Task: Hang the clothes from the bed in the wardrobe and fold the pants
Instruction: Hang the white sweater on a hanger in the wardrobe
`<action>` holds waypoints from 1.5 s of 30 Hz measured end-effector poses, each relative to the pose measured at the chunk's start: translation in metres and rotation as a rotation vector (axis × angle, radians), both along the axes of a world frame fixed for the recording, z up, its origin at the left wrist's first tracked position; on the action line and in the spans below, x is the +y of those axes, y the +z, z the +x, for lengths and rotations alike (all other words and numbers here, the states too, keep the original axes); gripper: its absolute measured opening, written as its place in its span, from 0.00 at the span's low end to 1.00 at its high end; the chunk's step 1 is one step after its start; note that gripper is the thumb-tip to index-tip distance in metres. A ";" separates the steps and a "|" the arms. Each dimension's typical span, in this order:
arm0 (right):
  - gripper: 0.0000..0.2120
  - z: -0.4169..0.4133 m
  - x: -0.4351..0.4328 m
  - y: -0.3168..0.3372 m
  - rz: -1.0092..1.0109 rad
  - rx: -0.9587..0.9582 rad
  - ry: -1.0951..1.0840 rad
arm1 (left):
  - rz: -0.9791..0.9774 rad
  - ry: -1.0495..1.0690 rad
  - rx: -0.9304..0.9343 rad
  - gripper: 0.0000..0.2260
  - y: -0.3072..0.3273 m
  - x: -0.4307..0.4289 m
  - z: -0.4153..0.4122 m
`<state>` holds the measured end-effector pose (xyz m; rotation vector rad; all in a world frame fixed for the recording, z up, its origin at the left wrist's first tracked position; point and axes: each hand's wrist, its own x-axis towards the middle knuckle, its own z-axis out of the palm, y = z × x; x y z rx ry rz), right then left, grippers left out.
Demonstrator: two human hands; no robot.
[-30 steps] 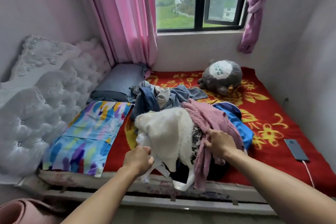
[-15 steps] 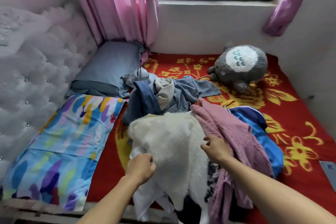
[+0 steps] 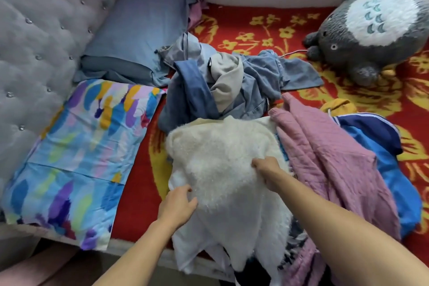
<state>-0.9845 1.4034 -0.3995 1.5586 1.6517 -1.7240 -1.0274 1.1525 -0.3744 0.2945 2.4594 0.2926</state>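
Both arms stretch fwd over the bed (image 3: 139, 193). L hand (image 3: 177, 204) pinches the near edge of the fluffy white garment (image 3: 222, 146). R hand (image 3: 270, 172), fingers curled, grips its top, w/ pink garment (image 3: 325, 158) just right of it.

The fleece (image 3: 222, 158) is white, shaggy, matt pile. The pink garment (image 3: 325, 158) is crinkled woven cloth, and the blue jacket (image 3: 390, 169) looks smooth and faintly shiny. The shirts (image 3: 262, 81) resemble soft denim. The headboard (image 3: 34, 42) is tufted grey velvet with glinting studs, the toy (image 3: 371, 30) plush, the blanket (image 3: 137, 193) fuzzy.
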 end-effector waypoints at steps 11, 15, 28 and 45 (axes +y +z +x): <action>0.10 0.198 0.108 0.059 0.402 -0.169 0.101 | 0.138 -0.212 -0.266 0.31 -0.045 0.126 0.037; 0.35 0.179 0.140 0.036 0.718 -0.267 0.418 | 0.006 -0.412 -0.292 0.18 -0.062 0.141 0.087; 0.12 0.059 0.103 -0.013 0.626 -0.014 0.943 | 0.377 0.070 0.357 0.22 -0.045 0.120 0.016; 0.08 0.159 0.093 0.146 0.513 0.583 0.101 | 0.618 -0.134 -0.172 0.08 0.092 0.141 -0.007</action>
